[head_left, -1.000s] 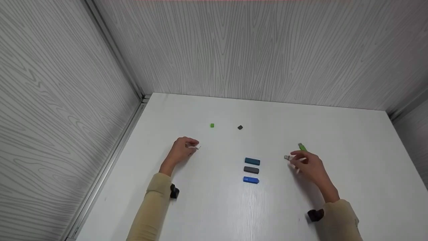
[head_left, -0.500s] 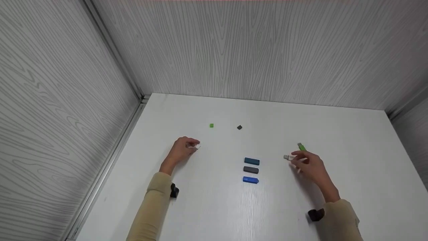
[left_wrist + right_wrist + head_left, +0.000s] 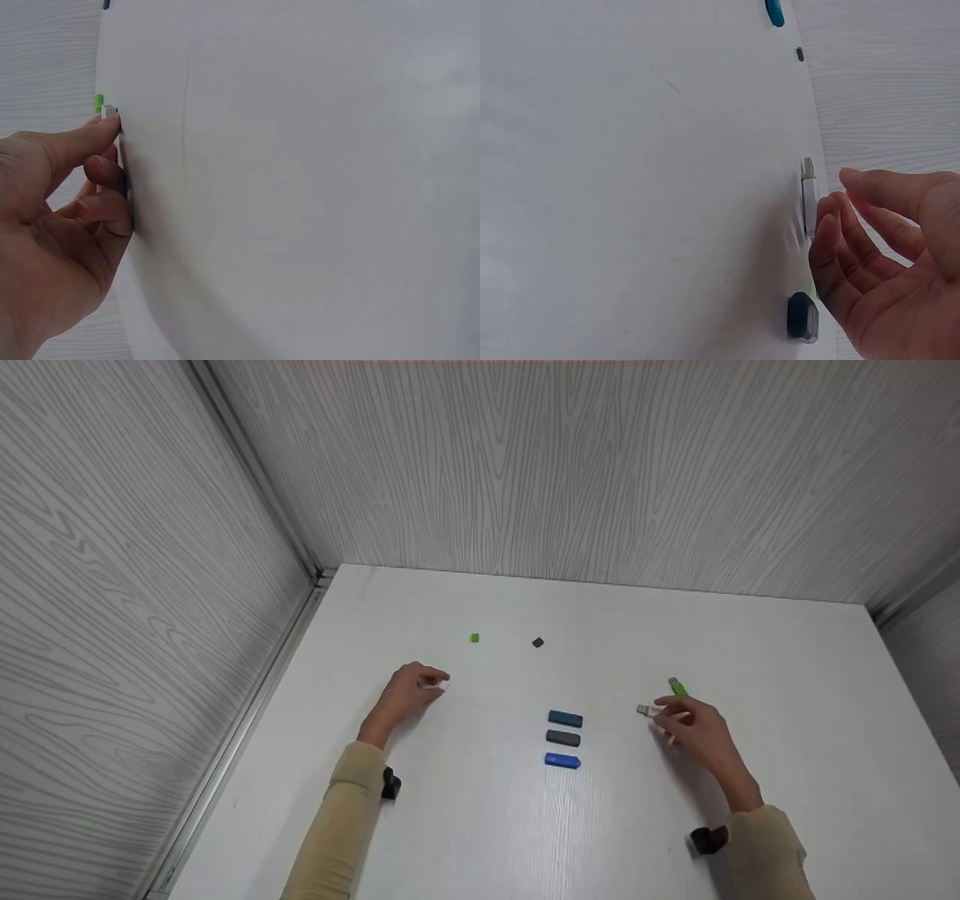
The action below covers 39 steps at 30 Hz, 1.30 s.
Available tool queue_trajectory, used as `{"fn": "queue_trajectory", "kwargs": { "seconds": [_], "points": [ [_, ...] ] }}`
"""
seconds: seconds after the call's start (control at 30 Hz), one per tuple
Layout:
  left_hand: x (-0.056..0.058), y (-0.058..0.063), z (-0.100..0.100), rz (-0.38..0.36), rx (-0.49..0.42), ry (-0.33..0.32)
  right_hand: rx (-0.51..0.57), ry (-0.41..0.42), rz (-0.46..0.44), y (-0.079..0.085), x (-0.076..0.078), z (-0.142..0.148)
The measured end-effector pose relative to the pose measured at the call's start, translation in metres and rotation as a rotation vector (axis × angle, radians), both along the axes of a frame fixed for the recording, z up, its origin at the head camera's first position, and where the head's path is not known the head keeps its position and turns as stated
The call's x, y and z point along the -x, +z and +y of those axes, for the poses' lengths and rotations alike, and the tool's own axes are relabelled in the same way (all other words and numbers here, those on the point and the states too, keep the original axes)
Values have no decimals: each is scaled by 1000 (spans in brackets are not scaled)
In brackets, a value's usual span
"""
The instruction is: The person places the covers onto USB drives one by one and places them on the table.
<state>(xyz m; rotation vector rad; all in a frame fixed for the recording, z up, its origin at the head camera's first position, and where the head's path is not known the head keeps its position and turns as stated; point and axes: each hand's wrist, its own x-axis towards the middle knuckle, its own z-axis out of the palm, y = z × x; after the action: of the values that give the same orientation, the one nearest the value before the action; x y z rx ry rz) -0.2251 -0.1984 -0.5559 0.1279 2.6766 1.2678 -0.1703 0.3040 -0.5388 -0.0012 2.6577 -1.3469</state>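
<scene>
My left hand (image 3: 405, 694) pinches a small white cap (image 3: 109, 111) between thumb and fingertips, just above the white table. My right hand (image 3: 694, 727) hovers with loosely bent fingers beside a white USB stick (image 3: 808, 199), whose metal plug points left. In the right wrist view the thumb stands apart from the stick, and the fingers cover its rear part. A green USB stick (image 3: 677, 686) lies just beyond this hand, partly hidden by it. A dark rounded object (image 3: 802, 319) shows under the hand in the right wrist view; its kind is unclear.
Between the hands lie a teal USB stick (image 3: 565, 718), a dark grey one (image 3: 563, 737) and a blue one (image 3: 562, 760) in a column. Farther back are a small green cap (image 3: 475, 638) and a small dark cap (image 3: 538, 642). Wood-grained panels (image 3: 495, 465) border the table.
The white cap has turned slightly in my left fingertips, showing more of its face. My right hand stays almost still, and the USB sticks on the table keep their places.
</scene>
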Motion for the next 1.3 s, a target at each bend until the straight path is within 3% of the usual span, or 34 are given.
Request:
{"fn": "queue_trajectory", "kwargs": {
  "seconds": [0.23, 0.93, 1.3],
  "points": [
    [-1, -1, 0, -1, -10, 20, -9, -1, 20, -1, 1, 3],
    [-2, -1, -2, -21, -15, 25, -33, -33, -37, -1, 2, 7],
    [2, 0, -4, -53, -115, 17, -26, -70, -59, 3, 0, 8]
  ]
}}
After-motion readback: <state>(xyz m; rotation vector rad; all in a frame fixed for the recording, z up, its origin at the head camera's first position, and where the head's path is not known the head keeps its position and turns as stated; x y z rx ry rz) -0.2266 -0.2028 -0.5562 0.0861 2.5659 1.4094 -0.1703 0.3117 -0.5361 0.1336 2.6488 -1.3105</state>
